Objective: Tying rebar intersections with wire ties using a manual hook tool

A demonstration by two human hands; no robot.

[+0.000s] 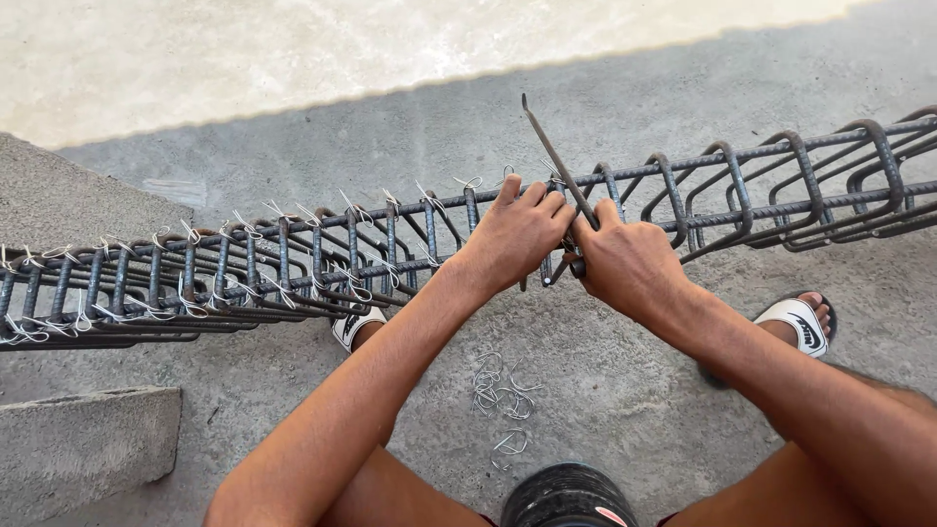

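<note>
While the left hand (515, 234) grips the rebar cage (293, 263), fingers curled around a bar, the right hand (625, 262) is clenched around a metal tying hook (554, 161).

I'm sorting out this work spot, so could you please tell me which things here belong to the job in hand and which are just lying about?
In use:
- rebar cage
- left hand on the cage
- right hand gripping the metal hook tool
- wire ties loose on the floor below

Lying about:
- concrete block
- black round object at the bottom edge
</note>
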